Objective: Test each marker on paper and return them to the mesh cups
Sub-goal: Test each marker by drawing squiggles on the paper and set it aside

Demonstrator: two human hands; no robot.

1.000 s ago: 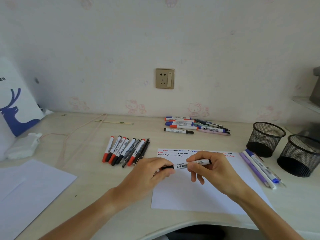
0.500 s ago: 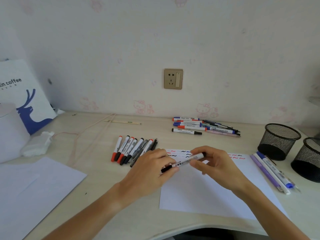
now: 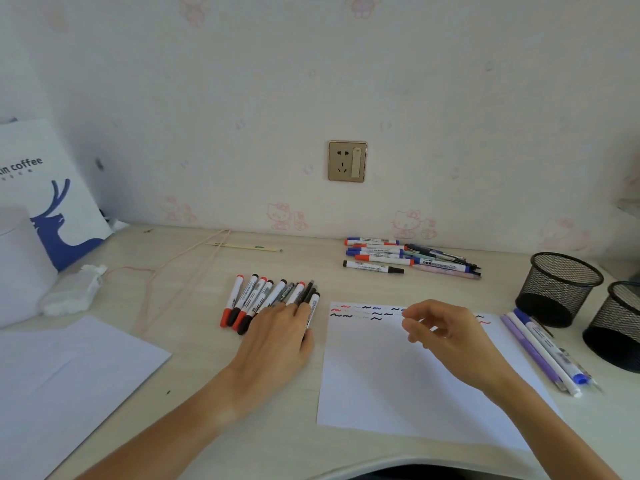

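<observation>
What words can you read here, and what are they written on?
"coffee": on the white bag with the blue deer; the word before it is cut off, ending in "in".
Small line under it: too blurred to read.
Printed labels on the row of markers, the marker pile by the wall and the pens beside the mesh cups: too small to read.
Squiggles on the test paper: not words.

A home study corner: a pale wooden desk (image 3: 194,271) stands against wallpaper (image 3: 287,216) printed with faint pink cartoon cats. A wall socket (image 3: 347,161) sits above it, a coffee-shop bag (image 3: 52,188) at left.
</observation>
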